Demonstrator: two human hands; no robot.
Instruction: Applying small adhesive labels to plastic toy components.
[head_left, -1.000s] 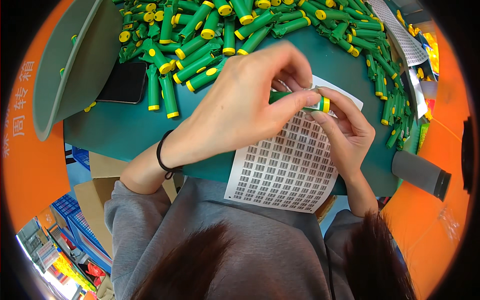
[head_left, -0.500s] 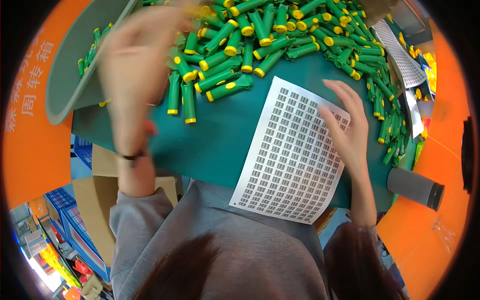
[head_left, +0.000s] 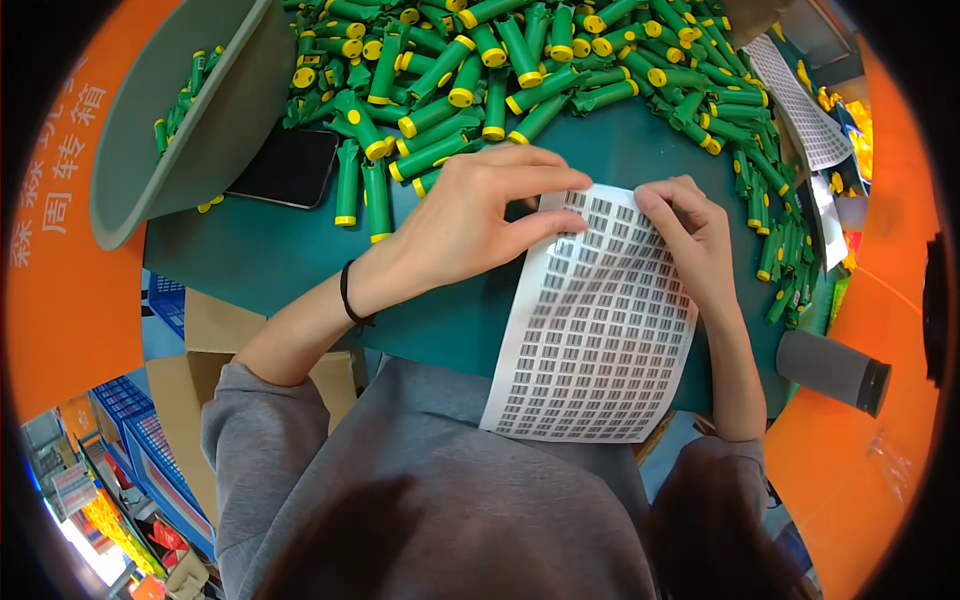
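A white sheet of small dark-printed stickers (head_left: 600, 330) is held up in front of me, slightly bowed, its lower edge close to my grey top. My right hand (head_left: 700, 240) grips its upper right edge, thumb on the printed face and the other fingers curled at the edge. At the upper left corner, my left hand (head_left: 480, 215) has thumb and forefinger at the sheet. Whether a single sticker is between those fingertips is too small to tell. Beyond the hands lies a pile of green tubes with yellow ends (head_left: 540, 90).
A grey-green basin (head_left: 225, 110) with a few tubes stands at the left, beside a dark phone (head_left: 290, 168). On the right are a grey cylinder with a black end (head_left: 830, 372) and another sticker sheet (head_left: 800, 105). An open cardboard box (head_left: 200, 400) sits below the green table (head_left: 400, 320).
My left hand has come down from the upper left, over the basin and phone, to the sheet's top corner. My right hand has closed on the sheet, which now bows more.
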